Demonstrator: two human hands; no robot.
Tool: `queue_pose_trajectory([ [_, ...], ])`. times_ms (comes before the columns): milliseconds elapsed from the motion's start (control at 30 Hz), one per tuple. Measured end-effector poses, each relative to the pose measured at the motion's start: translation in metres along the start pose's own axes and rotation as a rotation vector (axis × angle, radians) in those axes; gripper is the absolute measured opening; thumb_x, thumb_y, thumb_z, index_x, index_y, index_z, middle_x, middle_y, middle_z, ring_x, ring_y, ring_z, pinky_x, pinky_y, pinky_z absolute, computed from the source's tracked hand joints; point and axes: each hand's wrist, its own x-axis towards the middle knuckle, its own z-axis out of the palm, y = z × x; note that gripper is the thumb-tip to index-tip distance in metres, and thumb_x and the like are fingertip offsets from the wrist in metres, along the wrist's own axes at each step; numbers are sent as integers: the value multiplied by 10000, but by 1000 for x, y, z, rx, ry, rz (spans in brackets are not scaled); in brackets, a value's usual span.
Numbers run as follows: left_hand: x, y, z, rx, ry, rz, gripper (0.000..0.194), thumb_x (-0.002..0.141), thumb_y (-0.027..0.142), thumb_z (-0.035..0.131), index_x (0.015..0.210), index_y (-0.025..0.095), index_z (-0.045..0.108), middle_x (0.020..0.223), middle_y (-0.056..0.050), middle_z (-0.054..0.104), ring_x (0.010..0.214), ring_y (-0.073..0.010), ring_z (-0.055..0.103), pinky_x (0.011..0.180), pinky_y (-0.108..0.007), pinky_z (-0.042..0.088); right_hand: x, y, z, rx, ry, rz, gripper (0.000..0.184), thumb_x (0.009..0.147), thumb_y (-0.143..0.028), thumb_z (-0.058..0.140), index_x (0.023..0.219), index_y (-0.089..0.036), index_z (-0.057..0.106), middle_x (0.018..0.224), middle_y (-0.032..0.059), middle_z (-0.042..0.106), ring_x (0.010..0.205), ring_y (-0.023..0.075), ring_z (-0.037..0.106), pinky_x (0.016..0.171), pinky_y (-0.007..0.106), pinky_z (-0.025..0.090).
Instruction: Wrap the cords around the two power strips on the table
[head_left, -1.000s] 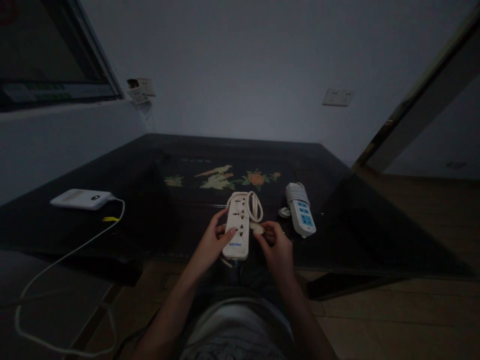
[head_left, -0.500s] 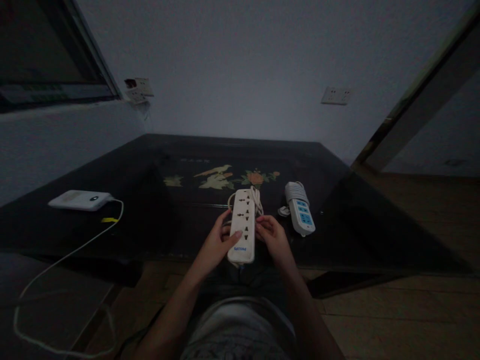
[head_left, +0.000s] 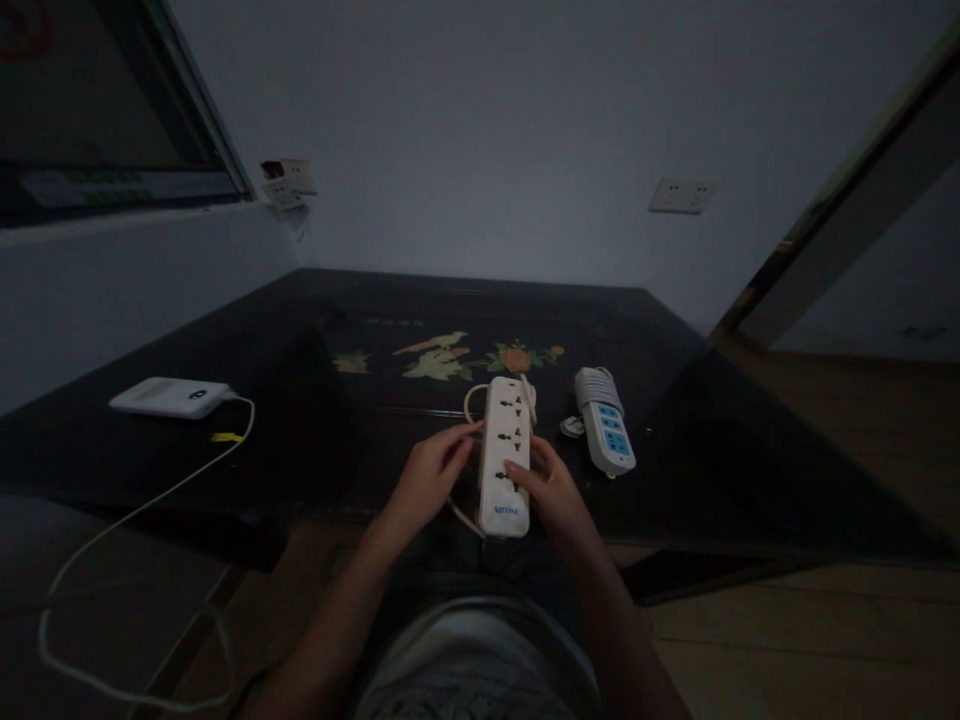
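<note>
A white power strip [head_left: 504, 460] with a blue brand name is held above the near edge of the dark table. My right hand [head_left: 553, 485] grips its right side, thumb on the face and fingers around the edge. At the left side, my left hand [head_left: 431, 472] has thumb and fingertips close together on the strip's pale cord [head_left: 466, 518], which leaves the near end and runs under that hand. More cord loops out at the strip's far end, partly hidden behind it. To the right lies a second power strip [head_left: 609, 435] with blue sockets, its cord wound round one end.
A white power bank-like device [head_left: 171, 397] lies on the left of the table [head_left: 300, 460], its white cable [head_left: 142, 500] hanging off the front edge. A yellow tag [head_left: 226, 437] is near the cable. Wall sockets [head_left: 682, 196] sit above the table's back.
My right hand has taken hold of the strip, its thumb now on the face. My left hand has let go of the strip's body and moved to the cord. The strip has shifted slightly right.
</note>
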Motion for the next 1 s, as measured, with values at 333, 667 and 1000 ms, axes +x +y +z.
queue_pose_trajectory([
  [333, 32, -21, 7, 454, -175, 315, 297, 775, 158, 634, 1068, 164, 587, 1103, -110, 605, 1055, -263, 507, 954, -424, 419, -4, -2, 1, 118, -65, 38, 505, 611, -291, 773, 1064, -214, 564, 1079, 75, 682, 888, 232, 670, 753, 375, 556],
  [667, 32, -28, -40, -24, -146, 139, 292, 802, 244, 628, 1088, 205, 586, 1107, -57, 609, 1063, -230, 532, 995, -430, 391, -9, -13, -14, 76, -68, 91, 549, 610, -315, 800, 1112, -213, 604, 1134, 70, 682, 1004, 252, 644, 816, 359, 527],
  [1000, 91, -30, -56, -880, 84, -179, 224, 820, 344, 640, 921, 145, 619, 909, -63, 616, 845, -172, 577, 763, -452, 571, 0, -8, 4, -114, -196, 113, 602, 611, -354, 769, 1159, -173, 600, 1049, 100, 710, 905, 246, 673, 736, 352, 539],
])
